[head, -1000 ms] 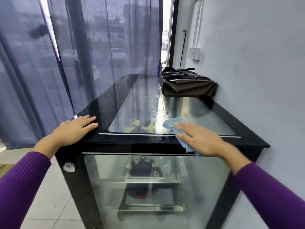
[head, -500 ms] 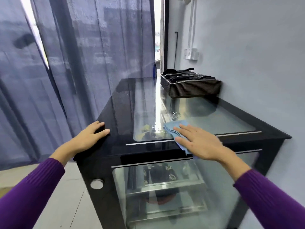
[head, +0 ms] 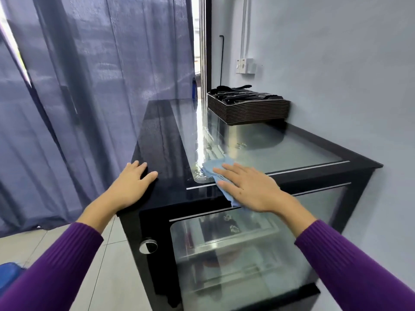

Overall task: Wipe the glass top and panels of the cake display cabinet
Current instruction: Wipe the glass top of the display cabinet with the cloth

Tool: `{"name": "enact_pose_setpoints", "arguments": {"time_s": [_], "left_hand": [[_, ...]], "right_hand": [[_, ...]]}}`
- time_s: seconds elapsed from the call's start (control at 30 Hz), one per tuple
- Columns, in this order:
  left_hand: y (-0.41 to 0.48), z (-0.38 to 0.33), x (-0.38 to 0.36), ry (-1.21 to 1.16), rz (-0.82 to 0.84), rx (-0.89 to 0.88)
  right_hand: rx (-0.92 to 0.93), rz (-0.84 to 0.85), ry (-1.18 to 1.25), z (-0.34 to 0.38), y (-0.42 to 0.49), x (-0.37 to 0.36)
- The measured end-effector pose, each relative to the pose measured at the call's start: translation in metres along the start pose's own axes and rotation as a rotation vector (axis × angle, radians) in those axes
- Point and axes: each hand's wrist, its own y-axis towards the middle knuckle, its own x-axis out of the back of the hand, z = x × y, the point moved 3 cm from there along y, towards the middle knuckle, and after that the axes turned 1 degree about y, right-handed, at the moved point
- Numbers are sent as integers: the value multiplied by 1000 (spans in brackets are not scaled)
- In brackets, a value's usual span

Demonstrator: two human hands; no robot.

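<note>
So the cake display cabinet (head: 161, 140) sat right up against the grey wall (head: 336, 63), and the blue cloth (head: 211, 168) was lying on its glass top (head: 280, 149), down at the near edge where the glass meets the black frame. The right hand (head: 249, 187) was flat on the cloth, fingers straight and spread a bit, just pressing it down rather than gripping it, and part of the cloth stuck out past the fingertips. There was a wet, shiny streak on the glass just beyond the cloth. The left hand (head: 130, 185) rested palm-down on the black border at the near left corner, fingers relaxed, holding nothing. Both arms were in purple sleeves. The front glass panel (head: 235, 254) looked hazy, with metal shelves showing through. At the far end of the top there was a stack of dark trays (head: 249, 108) with black utensils on it. A blue-grey curtain (head: 89, 86) hung along the left side, and a round silver lock (head: 148, 246) sat on the front frame.
</note>
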Motion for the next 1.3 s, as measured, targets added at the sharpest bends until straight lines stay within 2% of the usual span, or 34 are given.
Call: {"name": "enact_pose_setpoints", "arguments": {"time_s": [0.07,0.17,0.27,0.33,0.43,0.53,0.6,0.73,0.8,0.87,1.0,1.07,1.13,1.23,1.3], "left_hand": [[1,3,0,20,5,-9],[4,4,-2,53,-1,-21],[7,7,-3,45,-2,-21],[7,9,-2,-3,-1,-28],[8,14,3,-71,-19,-71],[23,30,11,-155,-42,-120],[43,42,13,-177,-16,-163],[99,53,6,-144,101,-305],[132,55,4,-105,151,-336],[167,59,5,-60,188,-341],[221,57,7,33,234,-406],[238,55,5,81,257,-466],[248,57,1,145,279,-522],[256,58,-6,215,300,-600],[257,57,-8,216,311,-645]], "right_hand": [[-38,25,-1,-37,-4,13],[-313,-11,-23,-107,15,32],[-458,-24,-73,-107,60,23],[-411,4,-91,-66,81,10],[-157,48,-66,2,69,-5],[-9,56,-51,12,30,-9],[-65,63,-19,-21,30,2],[-459,6,-109,-96,62,26],[-548,-27,-144,-97,78,21],[-526,-60,-104,-66,84,12],[-264,-27,-38,31,51,-12],[-225,-14,1,57,30,-12],[-329,-16,17,44,25,-3],[-666,-103,-25,8,45,13],[-813,-149,-92,6,71,7]]}}
